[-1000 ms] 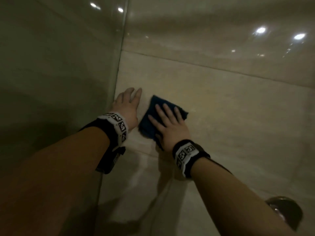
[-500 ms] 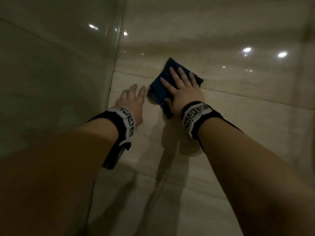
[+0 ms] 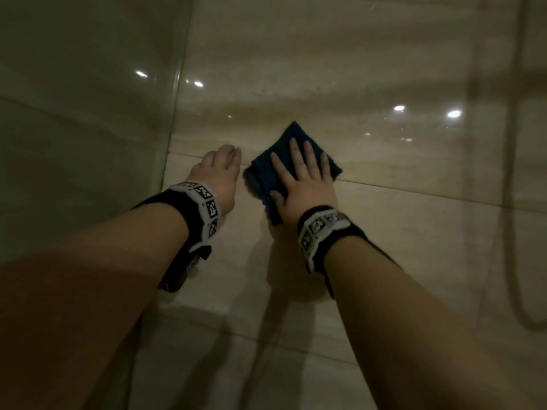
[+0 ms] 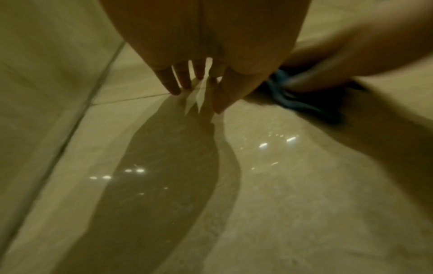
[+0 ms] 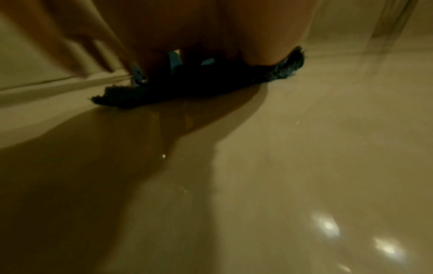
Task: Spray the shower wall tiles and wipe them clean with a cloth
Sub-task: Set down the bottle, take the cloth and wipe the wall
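A folded dark blue cloth (image 3: 266, 170) lies flat against the glossy beige wall tiles (image 3: 399, 232). My right hand (image 3: 302, 179) presses it to the wall with straight, spread fingers. The cloth (image 5: 211, 83) shows under the palm in the right wrist view, and its edge (image 4: 300, 105) in the left wrist view. My left hand (image 3: 220, 173) rests flat on the tile just left of the cloth, fingers (image 4: 178, 79) straight and touching the wall, holding nothing. No spray bottle is in view.
A glass panel (image 3: 88, 143) meets the tiled wall at the left, close beside my left hand. A hose or pipe (image 3: 512, 173) runs down the wall at the far right. Grout lines cross the wall under both hands.
My right hand slid the cloth up the wall, then slightly to the right. The left hand stayed flat on the tile and followed upward a little. The head view tilted up.
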Demonstrator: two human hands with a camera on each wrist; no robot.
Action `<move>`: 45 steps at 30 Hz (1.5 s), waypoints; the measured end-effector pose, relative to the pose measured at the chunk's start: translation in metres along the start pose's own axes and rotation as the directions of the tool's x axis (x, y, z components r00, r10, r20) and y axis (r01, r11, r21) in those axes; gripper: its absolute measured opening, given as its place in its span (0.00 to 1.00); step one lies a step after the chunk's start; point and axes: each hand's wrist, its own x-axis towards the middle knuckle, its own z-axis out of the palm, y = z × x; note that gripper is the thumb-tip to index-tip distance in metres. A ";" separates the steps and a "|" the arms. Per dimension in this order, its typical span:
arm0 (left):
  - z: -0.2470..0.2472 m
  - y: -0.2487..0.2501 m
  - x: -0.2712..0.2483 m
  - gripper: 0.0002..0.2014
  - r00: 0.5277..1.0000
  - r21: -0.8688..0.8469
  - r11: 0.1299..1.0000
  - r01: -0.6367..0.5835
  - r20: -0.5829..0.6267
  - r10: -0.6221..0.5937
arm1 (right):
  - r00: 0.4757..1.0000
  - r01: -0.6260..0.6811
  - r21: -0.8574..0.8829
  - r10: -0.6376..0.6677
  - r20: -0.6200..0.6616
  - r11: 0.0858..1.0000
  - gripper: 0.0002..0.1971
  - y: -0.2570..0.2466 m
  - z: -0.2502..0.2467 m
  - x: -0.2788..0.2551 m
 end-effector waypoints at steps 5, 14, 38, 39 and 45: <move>0.001 0.009 -0.012 0.44 0.997 0.000 0.998 -0.070 0.027 0.070 | 0.999 0.009 0.051 -0.012 0.045 0.999 0.33 -0.019 0.042 -0.067; -0.001 0.034 -0.013 0.44 0.993 0.034 0.994 -0.103 0.059 0.101 | 0.997 -0.048 -0.003 0.049 0.054 0.999 0.34 0.017 0.028 -0.062; 0.003 0.092 0.016 0.61 0.961 -0.066 0.962 -0.265 -0.096 0.258 | 0.964 0.250 -0.082 -0.256 -0.077 0.965 0.34 0.145 0.019 -0.090; 0.004 0.094 0.015 0.61 0.960 -0.083 0.959 -0.271 -0.092 0.264 | 0.961 0.257 -0.087 -0.264 -0.087 0.963 0.33 0.146 0.023 -0.095; 0.005 0.111 0.010 0.61 0.956 -0.075 0.954 -0.290 -0.072 0.285 | 0.941 0.310 -0.089 -0.319 -0.117 0.947 0.34 0.156 0.033 -0.107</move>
